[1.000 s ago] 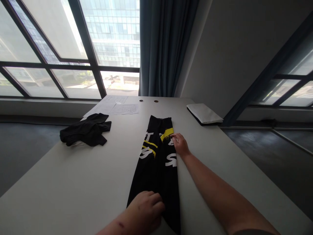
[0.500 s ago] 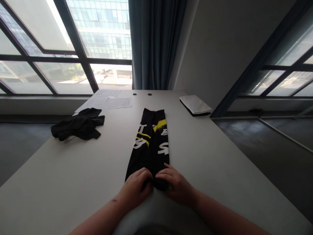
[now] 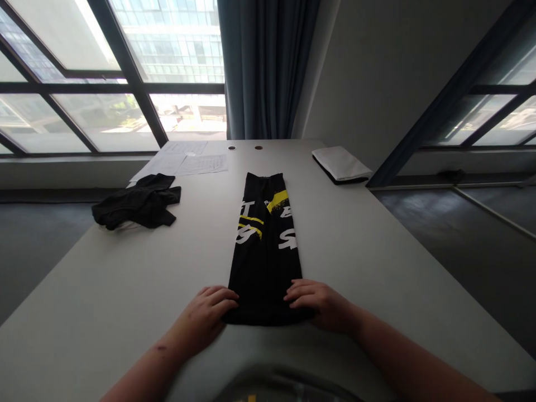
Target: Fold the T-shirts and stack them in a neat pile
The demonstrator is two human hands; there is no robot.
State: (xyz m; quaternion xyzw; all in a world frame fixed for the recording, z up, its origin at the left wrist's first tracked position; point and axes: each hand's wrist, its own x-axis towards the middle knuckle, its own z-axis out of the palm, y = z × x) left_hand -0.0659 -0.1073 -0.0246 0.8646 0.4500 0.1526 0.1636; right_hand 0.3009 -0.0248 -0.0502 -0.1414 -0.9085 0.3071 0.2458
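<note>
Well, from the head view we see both hands lying open and flat, neither clenched nor grasping. The left hand has its fingertips on the near left corner of a folded black garment printed with white lettering and yellow stripes, and the right hand rests its fingers on the near right corner. The garment lies lengthwise on a white table, straight ahead of the hands. Beyond the left hand sits a crumpled dark cloth, with papers farther on; beyond the right hand, a folded white cloth lies on a dark folder. We judge that uneven finger pressure could drag the layers askew.
</note>
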